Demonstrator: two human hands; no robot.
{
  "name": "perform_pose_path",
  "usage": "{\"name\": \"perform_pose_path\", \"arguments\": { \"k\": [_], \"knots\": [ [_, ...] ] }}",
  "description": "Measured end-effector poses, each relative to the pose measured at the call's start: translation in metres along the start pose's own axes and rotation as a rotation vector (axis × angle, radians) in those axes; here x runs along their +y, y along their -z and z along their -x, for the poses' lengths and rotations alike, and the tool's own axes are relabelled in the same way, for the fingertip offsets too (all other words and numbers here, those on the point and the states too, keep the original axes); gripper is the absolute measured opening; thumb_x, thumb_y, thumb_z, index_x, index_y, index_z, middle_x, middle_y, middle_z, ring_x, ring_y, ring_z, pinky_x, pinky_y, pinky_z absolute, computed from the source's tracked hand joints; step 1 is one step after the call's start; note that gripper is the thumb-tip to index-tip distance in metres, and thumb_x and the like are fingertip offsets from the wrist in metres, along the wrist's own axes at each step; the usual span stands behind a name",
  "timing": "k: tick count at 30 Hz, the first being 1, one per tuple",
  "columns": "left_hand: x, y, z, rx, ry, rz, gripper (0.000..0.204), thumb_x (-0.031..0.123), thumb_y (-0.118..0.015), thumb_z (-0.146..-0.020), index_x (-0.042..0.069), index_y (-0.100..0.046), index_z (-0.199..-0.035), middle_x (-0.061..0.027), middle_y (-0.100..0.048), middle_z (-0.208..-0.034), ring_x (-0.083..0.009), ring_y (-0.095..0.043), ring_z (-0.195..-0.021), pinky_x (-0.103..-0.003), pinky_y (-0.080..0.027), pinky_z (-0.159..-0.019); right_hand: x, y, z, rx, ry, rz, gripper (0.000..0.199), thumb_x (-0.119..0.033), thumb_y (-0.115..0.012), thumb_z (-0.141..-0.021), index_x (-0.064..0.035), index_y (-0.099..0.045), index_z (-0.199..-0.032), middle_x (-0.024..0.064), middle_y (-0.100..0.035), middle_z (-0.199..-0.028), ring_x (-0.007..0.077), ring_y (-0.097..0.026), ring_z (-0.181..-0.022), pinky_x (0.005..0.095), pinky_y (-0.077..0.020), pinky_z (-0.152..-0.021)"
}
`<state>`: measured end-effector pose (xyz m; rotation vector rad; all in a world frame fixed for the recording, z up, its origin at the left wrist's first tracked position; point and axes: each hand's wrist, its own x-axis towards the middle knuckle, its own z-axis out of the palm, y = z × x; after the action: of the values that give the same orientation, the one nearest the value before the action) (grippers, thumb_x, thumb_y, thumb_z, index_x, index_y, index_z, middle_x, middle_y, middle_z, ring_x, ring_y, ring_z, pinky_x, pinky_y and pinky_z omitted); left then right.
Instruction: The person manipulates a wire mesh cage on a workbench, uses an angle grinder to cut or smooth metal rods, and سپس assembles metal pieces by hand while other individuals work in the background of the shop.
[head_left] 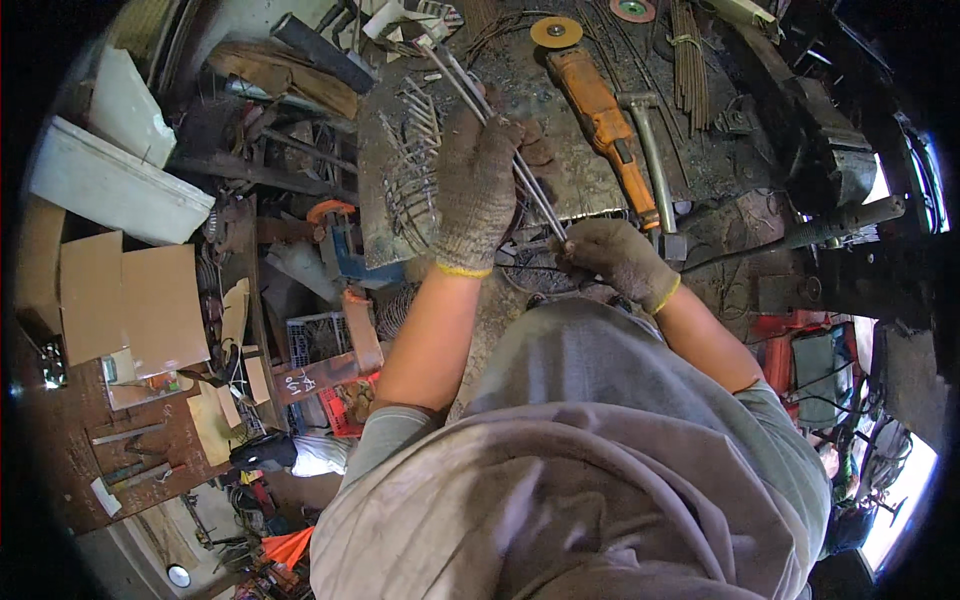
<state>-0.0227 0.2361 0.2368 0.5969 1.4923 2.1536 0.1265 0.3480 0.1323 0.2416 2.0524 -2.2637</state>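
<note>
The left hand [478, 190], in a knitted work glove, reached up and away from the body, its fingers wrapped around thin metal rods [540, 199]. The rods slanted down to the right hand [620, 262], also gloved, which bent inward from a slanting forearm and gripped them near their lower end. They were held above the edge of the workbench [565, 150], the left glove hiding their middle.

Down to the left sat a red crate [347, 405]; its contents were too small to tell.

On the bench, bent metal pieces [410, 185] lay left of the left hand. An orange grinder [600, 115] and a metal hammer [656, 165] lay side by side, just beyond the right hand.
</note>
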Motion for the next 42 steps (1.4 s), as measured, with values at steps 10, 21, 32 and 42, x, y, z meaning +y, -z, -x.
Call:
{"name": "perform_pose_path", "arguments": {
  "k": [10,21,32,42],
  "knots": [
    [0.005,-0.006,0.016,0.006,0.248,0.000,0.023,0.026,-0.062,-0.098,0.009,-0.057,-0.113,-0.0033,-0.060,-0.079,-0.0089,-0.050,-0.054,-0.025,-0.045,-0.049,-0.012,0.006,0.001,-0.096,0.199,0.455,0.034,-0.029,-0.066,-0.093,-0.0029,-0.067,-0.115,0.0125,-0.071,-0.103,0.0255,-0.067,-0.098,0.0380,-0.0507,-0.090],
    [0.005,-0.008,0.059,-0.088,0.228,-0.531,0.016,0.023,-0.062,-0.095,0.007,-0.063,-0.097,-0.0024,-0.063,-0.074,-0.0064,-0.051,-0.054,-0.024,-0.039,-0.047,-0.125,0.023,-0.010,0.343,0.207,0.179,0.036,-0.036,-0.070,-0.089,-0.0011,-0.070,-0.101,0.0077,-0.067,-0.085,0.0166,-0.062,-0.082,0.0332,-0.0494,-0.077],
    [0.003,0.017,0.081,-0.274,-0.084,-1.092,0.011,0.015,-0.062,-0.095,0.005,-0.065,-0.095,-0.0116,-0.066,-0.084,-0.0261,-0.062,-0.064,-0.035,-0.049,-0.058,-0.092,0.013,-0.014,0.347,0.316,0.023,0.031,-0.032,-0.070,-0.091,-0.0022,-0.071,-0.098,0.0032,-0.067,-0.081,0.0115,-0.059,-0.075,0.0304,-0.0486,-0.069],
    [-0.016,0.030,0.091,-0.214,0.078,-0.859,0.016,0.020,-0.058,-0.097,0.005,-0.059,-0.091,-0.0014,-0.057,-0.065,-0.0083,-0.048,-0.047,-0.027,-0.039,-0.045,-0.074,0.024,0.000,0.243,0.315,0.400,0.037,-0.036,-0.062,-0.095,-0.0005,-0.069,-0.103,0.0134,-0.068,-0.088,0.0241,-0.065,-0.079,0.0387,-0.0504,-0.072]
  ]
}}
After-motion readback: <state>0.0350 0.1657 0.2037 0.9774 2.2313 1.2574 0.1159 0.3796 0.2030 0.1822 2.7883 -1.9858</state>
